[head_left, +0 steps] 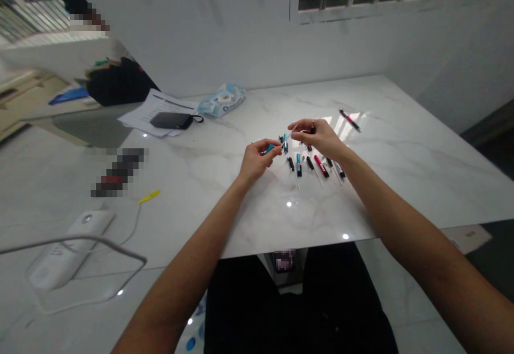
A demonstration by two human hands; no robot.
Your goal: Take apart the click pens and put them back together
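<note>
My left hand is closed around a small blue pen part, held above the white marble table. My right hand pinches a thin pale pen refill whose tip points toward the blue part. The two hands are a short gap apart. Under and just behind them lie several scattered pen parts: black caps, blue barrels, a red barrel and thin refills.
A whole red and black pen lies to the far right. At the back left are a black case on papers and a wipes pack. A yellow piece and a white power strip sit at the left.
</note>
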